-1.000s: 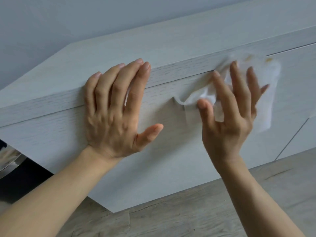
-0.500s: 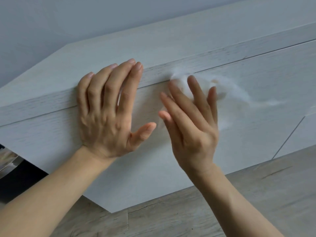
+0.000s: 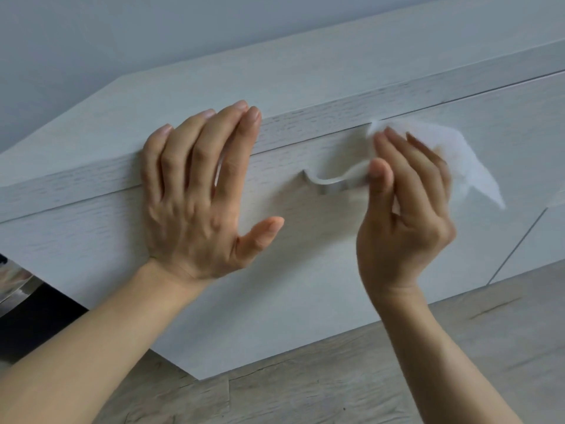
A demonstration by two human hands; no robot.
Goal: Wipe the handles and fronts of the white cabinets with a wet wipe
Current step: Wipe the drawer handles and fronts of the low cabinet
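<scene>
My view starts at the left hand (image 3: 195,203). It lies flat and open on the cabinet front (image 3: 305,286), near that front's upper left corner. The fingers are straight and close together, their tips reach over the edge of the top board (image 3: 275,87), and the thumb is spread to the side. It holds nothing. The right hand (image 3: 403,221) has its fingers slightly bent and grips the wet wipe (image 3: 464,157) — the thumb presses at the right end of the handle (image 3: 328,180), and the other fingers lie on the wipe just above it, at the upper edge of the front.

The wipe is white, thin and a little blurred. It lies against the front and spreads from the fingertips to the right and downward, so its long axis slants, with a pointed corner directed to the lower right. The handle is a pale, bowed bar, the same colour as the wood-grain front. Its long axis runs along the upper edge — left end free, right end under the thumb.

Further out I see a seam to the next front (image 3: 544,240) at the right, the grey plank floor (image 3: 367,377) below, and a plain wall (image 3: 122,32) behind the top board.
</scene>
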